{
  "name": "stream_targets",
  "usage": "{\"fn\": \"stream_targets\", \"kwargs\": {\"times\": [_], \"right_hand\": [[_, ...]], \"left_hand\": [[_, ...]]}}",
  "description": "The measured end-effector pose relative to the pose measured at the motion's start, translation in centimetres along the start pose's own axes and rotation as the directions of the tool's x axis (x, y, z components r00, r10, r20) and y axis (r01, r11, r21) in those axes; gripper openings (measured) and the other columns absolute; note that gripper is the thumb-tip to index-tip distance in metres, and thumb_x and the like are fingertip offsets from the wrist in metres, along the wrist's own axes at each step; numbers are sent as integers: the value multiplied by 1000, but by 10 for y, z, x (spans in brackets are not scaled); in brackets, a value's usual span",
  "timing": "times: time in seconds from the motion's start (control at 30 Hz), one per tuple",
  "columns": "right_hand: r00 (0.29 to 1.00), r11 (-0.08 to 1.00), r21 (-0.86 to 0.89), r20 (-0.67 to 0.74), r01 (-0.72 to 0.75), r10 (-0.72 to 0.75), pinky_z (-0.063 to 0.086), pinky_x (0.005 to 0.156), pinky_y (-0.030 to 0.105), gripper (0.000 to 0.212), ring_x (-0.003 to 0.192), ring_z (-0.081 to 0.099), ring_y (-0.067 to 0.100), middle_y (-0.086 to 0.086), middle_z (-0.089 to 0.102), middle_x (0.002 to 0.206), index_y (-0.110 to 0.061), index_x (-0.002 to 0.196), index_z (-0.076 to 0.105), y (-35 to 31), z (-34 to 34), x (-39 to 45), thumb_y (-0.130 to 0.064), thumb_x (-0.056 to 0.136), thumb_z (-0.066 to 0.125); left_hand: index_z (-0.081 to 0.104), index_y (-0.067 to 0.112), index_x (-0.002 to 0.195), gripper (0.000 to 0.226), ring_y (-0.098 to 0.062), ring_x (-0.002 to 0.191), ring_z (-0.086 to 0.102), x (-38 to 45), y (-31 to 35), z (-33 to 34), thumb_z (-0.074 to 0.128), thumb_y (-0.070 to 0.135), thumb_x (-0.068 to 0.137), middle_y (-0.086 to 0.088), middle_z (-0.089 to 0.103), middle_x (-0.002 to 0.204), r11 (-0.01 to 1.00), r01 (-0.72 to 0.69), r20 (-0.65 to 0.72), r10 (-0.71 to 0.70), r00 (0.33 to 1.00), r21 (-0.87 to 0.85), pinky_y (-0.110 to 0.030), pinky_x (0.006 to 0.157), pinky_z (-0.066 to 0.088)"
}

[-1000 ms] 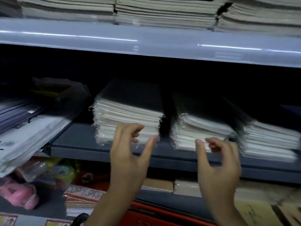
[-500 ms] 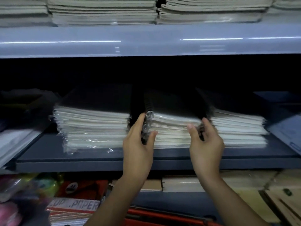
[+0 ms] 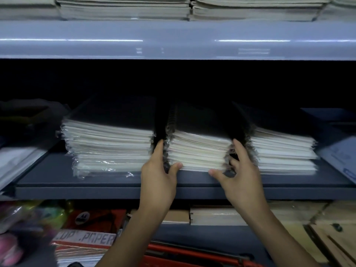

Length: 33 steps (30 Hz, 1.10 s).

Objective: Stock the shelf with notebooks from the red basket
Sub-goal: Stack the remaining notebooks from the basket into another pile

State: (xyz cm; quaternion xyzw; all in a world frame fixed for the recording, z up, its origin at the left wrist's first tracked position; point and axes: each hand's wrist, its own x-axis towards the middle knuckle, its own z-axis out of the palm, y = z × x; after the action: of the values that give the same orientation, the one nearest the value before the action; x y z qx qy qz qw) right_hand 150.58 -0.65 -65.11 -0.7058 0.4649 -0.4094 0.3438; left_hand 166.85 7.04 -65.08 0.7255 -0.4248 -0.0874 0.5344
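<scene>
Three stacks of black-covered, plastic-wrapped spiral notebooks lie on the dark grey shelf (image 3: 107, 183). My left hand (image 3: 158, 176) grips the left side of the middle stack (image 3: 198, 149), fingers in the gap beside the left stack (image 3: 109, 149), thumb on its front. My right hand (image 3: 238, 176) holds the middle stack's right side, fingers between it and the right stack (image 3: 283, 153), thumb at the bottom front edge. The red basket (image 3: 192, 255) shows only as a red rim at the bottom, between my forearms.
A pale blue upper shelf (image 3: 173, 41) carries more paper stacks overhead. Plastic-wrapped white packs (image 3: 15, 162) lean at the left, a blue item (image 3: 341, 151) at the right. Below are paper reams (image 3: 84, 239), brown notebooks (image 3: 217, 216) and colourful packets (image 3: 23, 218).
One second ago both hands hovered open before the shelf. They reached in and took hold of the middle stack's two sides; now the fingers sit deeper in the gaps. The view shifted right.
</scene>
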Motion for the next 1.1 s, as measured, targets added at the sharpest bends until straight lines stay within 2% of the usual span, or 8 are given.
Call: {"fn": "stream_targets", "kwargs": {"times": [0.3, 0.43, 0.53, 0.63, 0.7, 0.87, 1.03, 1.1], "right_hand": [[999, 998, 46, -12, 50, -49, 41, 107, 27, 87, 122, 47, 1, -17, 48, 126, -34, 152, 32, 1, 5, 12, -16, 82, 80], [998, 998, 24, 26, 65, -65, 42, 107, 24, 81, 128, 46, 0, -22, 44, 141, -36, 151, 35, -1, -5, -5, -30, 83, 79], [912, 959, -23, -301, 283, -277, 51, 78, 15, 29, 93, 64, 6, -9, 68, 107, -19, 115, 71, -5, -39, -13, -27, 87, 73], [707, 930, -133, -616, 342, -348, 49, 72, 34, 17, 83, 57, 23, 3, 60, 93, -10, 102, 68, 3, -86, 0, -25, 96, 65], [719, 971, -54, -662, 233, -209, 46, 86, 23, 36, 103, 55, 21, 5, 53, 113, -12, 123, 60, 16, -112, 15, -35, 96, 63], [975, 975, 202, -178, -95, 132, 33, 113, 32, 98, 137, 38, 4, -9, 38, 156, -24, 154, 34, 53, -145, 51, -56, 73, 80], [997, 971, 225, 35, -79, 73, 44, 92, 10, 55, 109, 59, -12, -22, 57, 130, -25, 130, 56, 67, -163, 55, -16, 82, 79], [998, 976, 208, 42, -59, 51, 52, 97, 23, 34, 106, 69, 2, -9, 74, 117, -18, 113, 68, 72, -165, 58, -14, 81, 80]], "left_hand": [[47, 32, 143, 70, 31, 86, 44, -2, 4, -1, 80, 18, 82, 44, 41, 94, 996, -18, -55, 14, 998, -88, 10, 76, 35], [49, 39, 137, 62, 12, 96, 59, -19, 12, -6, 79, 28, 83, 29, 56, 107, 992, 17, -154, -36, 987, -125, -8, 84, 48], [60, 34, 118, 35, -8, 83, 61, -40, 29, -4, 74, 29, 86, 15, 58, 97, 982, -185, -330, 187, 925, 37, -29, 73, 55], [58, 36, 121, 36, -7, 91, 63, -44, 52, 22, 71, 26, 89, 16, 60, 104, 941, -329, -93, 322, 942, -78, -24, 77, 55], [48, 38, 139, 55, 5, 114, 56, -39, 69, 47, 71, 29, 90, 25, 55, 128, 938, -308, 123, 328, 937, -160, -13, 94, 49], [31, 30, 149, 82, 4, 126, 38, -16, 97, 104, 78, 40, 83, 28, 34, 136, 958, -261, 331, 286, 899, -119, -21, 108, 36], [55, 20, 115, 39, -1, 92, 53, -1, 101, 136, 77, 33, 85, 4, 60, 109, 979, -131, 244, 167, 955, -157, -25, 86, 51], [57, 22, 113, 33, 0, 90, 55, -1, 96, 142, 76, 30, 87, 6, 60, 104, 974, -125, 188, 161, 969, -189, -20, 82, 50]]}}
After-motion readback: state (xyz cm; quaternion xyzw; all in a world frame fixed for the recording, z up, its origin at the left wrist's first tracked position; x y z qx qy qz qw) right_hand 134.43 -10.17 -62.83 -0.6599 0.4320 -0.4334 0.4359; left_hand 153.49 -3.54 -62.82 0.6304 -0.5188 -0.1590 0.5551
